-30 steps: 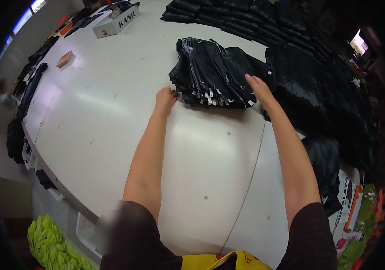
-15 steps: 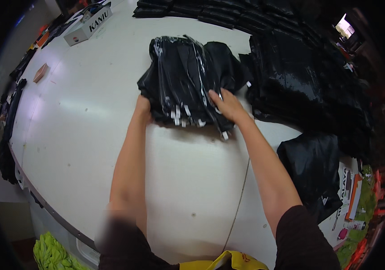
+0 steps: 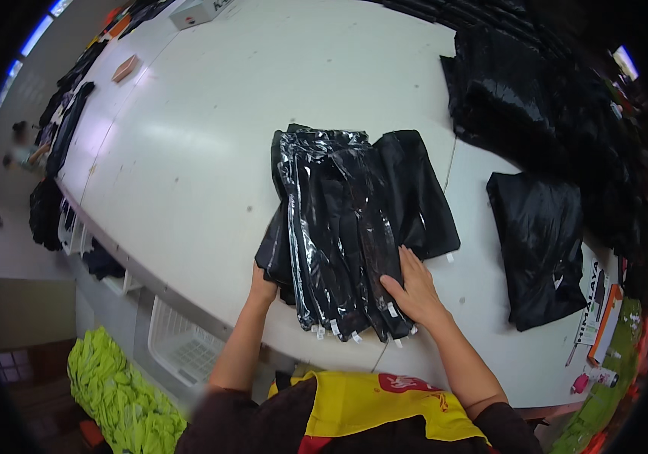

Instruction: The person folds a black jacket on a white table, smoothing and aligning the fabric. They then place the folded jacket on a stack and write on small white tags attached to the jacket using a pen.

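Clock reference: 12 o'clock points away from the wearer; the bundle is the centre.
Black bundle: glossy, film-faced folded pieces (image 3: pixel 331 219), overlapped lengthwise, over the near part of the white table (image 3: pixel 210 136). Whether its full weight bears on the table cannot be told.
Left hand: at 8 o'clock (image 3: pixel 265 284), against the bundle's side. Fingers are hidden behind the bundle; their state cannot be told.
Right hand: at 4 o'clock (image 3: pixel 417 291), laid on the bundle's top face. Fingers lie close together, thumb apart; no pinch is visible.
White tags: along the 6 o'clock edge (image 3: pixel 334 327), unevenly aligned.
Black flap: broad fold at 2 o'clock (image 3: pixel 418 197), spreading beyond the right hand.
Folded black piece: at 3 o'clock (image 3: pixel 539 242), apart from the bundle.
Slip hazard: smooth film could let layers slide apart if the 2 hands press unequally.
Flap hazard: the fold could drag or crease, being unsupported by either hand.
Edge hazard: the tagged end could overhang if pulled toward 6 o'clock.
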